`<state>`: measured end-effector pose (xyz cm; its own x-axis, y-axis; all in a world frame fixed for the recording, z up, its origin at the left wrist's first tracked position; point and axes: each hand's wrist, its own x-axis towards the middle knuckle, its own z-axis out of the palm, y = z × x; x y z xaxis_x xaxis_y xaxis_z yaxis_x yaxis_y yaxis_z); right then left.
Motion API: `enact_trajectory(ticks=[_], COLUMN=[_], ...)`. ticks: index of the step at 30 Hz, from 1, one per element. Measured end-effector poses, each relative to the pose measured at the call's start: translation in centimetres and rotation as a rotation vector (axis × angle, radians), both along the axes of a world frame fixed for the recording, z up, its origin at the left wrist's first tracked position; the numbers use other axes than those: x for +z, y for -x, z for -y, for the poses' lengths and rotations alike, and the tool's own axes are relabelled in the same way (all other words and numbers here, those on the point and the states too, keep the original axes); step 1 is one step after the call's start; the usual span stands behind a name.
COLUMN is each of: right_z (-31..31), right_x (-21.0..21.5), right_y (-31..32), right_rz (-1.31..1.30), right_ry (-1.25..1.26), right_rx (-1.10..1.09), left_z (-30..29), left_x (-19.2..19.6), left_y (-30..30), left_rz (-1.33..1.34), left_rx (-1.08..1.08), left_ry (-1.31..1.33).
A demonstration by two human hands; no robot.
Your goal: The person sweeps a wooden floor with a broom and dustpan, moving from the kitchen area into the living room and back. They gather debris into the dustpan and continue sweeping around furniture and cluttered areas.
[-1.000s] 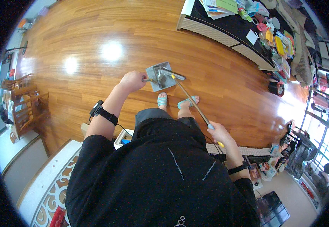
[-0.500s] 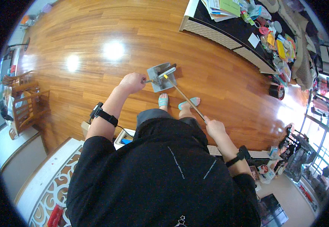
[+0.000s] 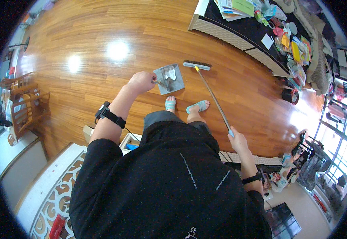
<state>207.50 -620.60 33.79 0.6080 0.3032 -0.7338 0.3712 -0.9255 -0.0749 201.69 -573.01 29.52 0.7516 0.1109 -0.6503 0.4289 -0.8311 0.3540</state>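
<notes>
My left hand [image 3: 143,82] is closed around the handle of a grey dustpan [image 3: 176,85], which rests on or just above the wooden floor in front of my feet. A crumpled whitish scrap [image 3: 170,73] lies in the pan. In my right hand [image 3: 238,141] is the light-blue grip of a long-handled broom [image 3: 217,104], gripped near its upper end. The handle slants forward to the broom's wide head [image 3: 197,65], which has dark bristles and sits to the right of the dustpan, apart from it.
A dark-topped cabinet [image 3: 237,36] heaped with papers and small items stands ahead on the right. Beyond its near end is a round dark bin [image 3: 290,95]. Wooden chairs [image 3: 29,109] stand at the left. A white lattice panel [image 3: 56,195] is close by my left side.
The broom head has moved off the dustpan to the right, uncovering the scrap in the pan. My right hand has shifted back and right, while the dustpan has moved slightly.
</notes>
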Motion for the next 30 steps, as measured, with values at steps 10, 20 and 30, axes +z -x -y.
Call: enact_trajectory(ticks=[10, 20, 30], right_z=[-4.2, -2.0, -8.8], right_x=[-10.1, -1.5, -6.4], right_y=[4.5, -1.2, 2.1], right_rz=[-0.506, -0.976, -0.764], right_ry=[-0.338, -0.391, -0.372], right_rx=[-1.032, -1.442, -1.005], left_z=[0.6, 0.3, -0.1], left_x=[-0.6, -0.4, 0.1], left_y=[0.3, 0.2, 0.5], left_rz=[-0.076, -0.091, -0.08], left_rx=[-0.003, 0.034, 0.048], left_ry=[-0.021, -0.029, -0.034])
